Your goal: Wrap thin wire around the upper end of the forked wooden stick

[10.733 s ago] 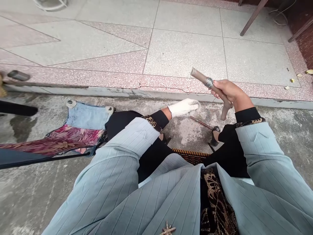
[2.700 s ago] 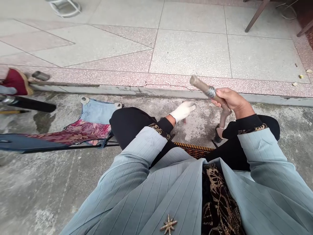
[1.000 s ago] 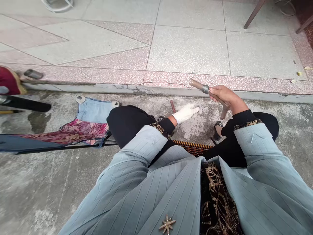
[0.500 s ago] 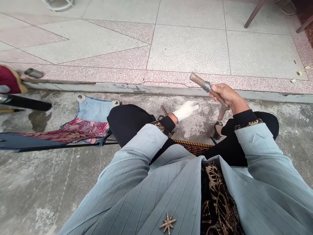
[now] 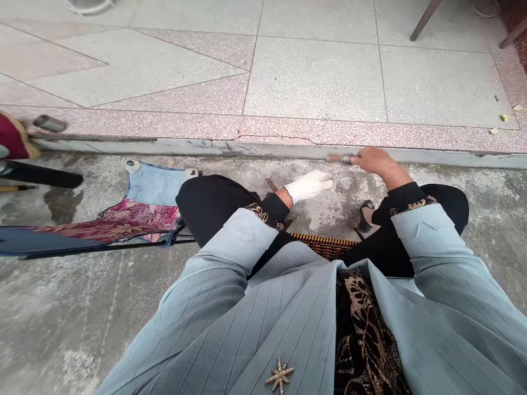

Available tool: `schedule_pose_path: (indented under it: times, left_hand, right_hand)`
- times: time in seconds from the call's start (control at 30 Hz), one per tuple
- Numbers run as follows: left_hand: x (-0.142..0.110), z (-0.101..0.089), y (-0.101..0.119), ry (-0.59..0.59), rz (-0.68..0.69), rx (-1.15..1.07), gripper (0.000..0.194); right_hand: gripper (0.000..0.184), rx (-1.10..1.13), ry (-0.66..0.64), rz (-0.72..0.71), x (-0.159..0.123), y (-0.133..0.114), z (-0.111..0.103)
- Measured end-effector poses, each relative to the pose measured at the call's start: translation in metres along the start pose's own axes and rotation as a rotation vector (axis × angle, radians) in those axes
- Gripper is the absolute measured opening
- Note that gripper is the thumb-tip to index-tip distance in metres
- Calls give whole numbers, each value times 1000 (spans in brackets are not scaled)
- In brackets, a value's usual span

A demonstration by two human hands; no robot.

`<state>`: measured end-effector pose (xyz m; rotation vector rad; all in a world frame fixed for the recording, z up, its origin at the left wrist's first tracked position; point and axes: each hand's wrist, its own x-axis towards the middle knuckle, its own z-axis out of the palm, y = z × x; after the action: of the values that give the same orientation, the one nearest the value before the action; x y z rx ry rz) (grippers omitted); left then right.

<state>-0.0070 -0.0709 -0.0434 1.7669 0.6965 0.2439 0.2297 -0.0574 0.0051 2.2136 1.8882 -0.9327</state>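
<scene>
My right hand (image 5: 374,160) is wrapped round a forked wooden stick (image 5: 334,157) bound with silvery wire (image 5: 347,159). The stick points left and its end is blurred; the rest is hidden by the hand. My left hand (image 5: 310,185), in a white knitted glove, is lowered near the concrete ground between my knees. Its fingers are curled together, and what they hold, if anything, cannot be made out. A thin rusty brown bar (image 5: 271,185) shows just behind the left wrist, partly covered. The stick's end is a little above and to the right of the glove, apart from it.
A low tiled step (image 5: 284,148) runs across in front. To the left stands a folding seat (image 5: 138,211) with denim and floral fabric. A metal can (image 5: 50,123) lies on the step beside a red shoe (image 5: 12,137). Woven wicker (image 5: 325,247) shows beneath me.
My right hand has swung the stick downward, from raised and slanting to nearly level beside the glove. My left hand stays in about the same place.
</scene>
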Motion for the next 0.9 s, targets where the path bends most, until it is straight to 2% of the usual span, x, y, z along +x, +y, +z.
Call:
schedule_pose_path:
  times: [0.03, 0.07, 0.1, 0.13, 0.2, 0.3, 0.4, 0.47, 0.53, 0.63, 0.73, 0.9]
  left_hand:
    - [-1, 4, -1, -9, -28, -108, 25]
    - [-1, 8, -2, -12, -56, -206, 25]
    - [0, 12, -4, -10, -79, -279, 25]
    - [1, 13, -5, 1, -91, -325, 26]
    - [6, 12, -8, 49, -95, -331, 25]
    - [14, 2, -10, 181, -94, -168, 21]
    - [18, -10, -8, 270, -100, -35, 16]
    - [16, -18, -6, 274, -91, 11, 15]
    - [11, -25, -4, 276, -57, 78, 19]
    - [3, -36, 0, 315, -1, 160, 22]
    - [0, -40, 3, 344, 20, 159, 22]
    - [5, -15, -11, 180, 30, -131, 28]
  right_hand:
    - [40, 173, 94, -13, 0, 1, -1]
    - [43, 377, 131, -64, -1, 1, -2]
    - [46, 577, 116, -143, -5, 2, -4]
    - [50, 743, 60, -242, -9, 2, -6]
    - [55, 897, -113, -433, -21, 1, -11]
    - [54, 836, -432, -600, -36, 0, -16]
    - [51, 678, -709, -666, -39, -1, -17]
    - [52, 576, -827, -662, -36, -1, -16]
    - [54, 470, -885, -629, -32, -2, -15]
    - [53, 286, -829, -535, -23, -2, -9]
    - [46, 102, -637, -367, -14, -3, -2]
    - [36, 5, -208, -122, 1, -12, 9]
